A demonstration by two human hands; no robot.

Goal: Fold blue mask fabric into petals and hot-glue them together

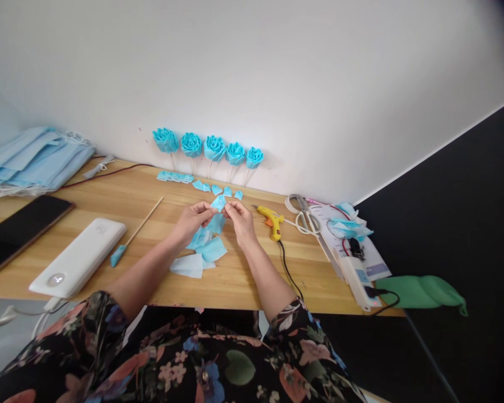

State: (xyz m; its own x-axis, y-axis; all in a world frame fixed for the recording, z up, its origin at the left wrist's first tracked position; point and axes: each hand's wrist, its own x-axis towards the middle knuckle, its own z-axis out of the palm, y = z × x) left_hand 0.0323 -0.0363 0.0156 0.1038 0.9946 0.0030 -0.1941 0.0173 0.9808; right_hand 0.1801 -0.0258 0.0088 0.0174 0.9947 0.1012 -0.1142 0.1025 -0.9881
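Between my two hands is a small folded piece of blue fabric [219,203], pinched at its left side by my left hand [194,220] and at its right side by my right hand [241,222]. Loose blue fabric pieces [212,250] lie on the table below my hands. Beyond them sit several folded petals [217,190] in a row, beside an overlapping strip of petals [175,177]. Several blue fabric flowers [214,148] on thin sticks lean against the wall. A stick with a blue bud [118,256] on its end rests left of my left arm.
A yellow glue gun [273,219] lies right of my right hand, its black cord running to the front edge. Scissors [304,211] and a power strip [358,282] are farther right. On the left are face masks [36,157], a phone [23,230] and a white power bank [79,254].
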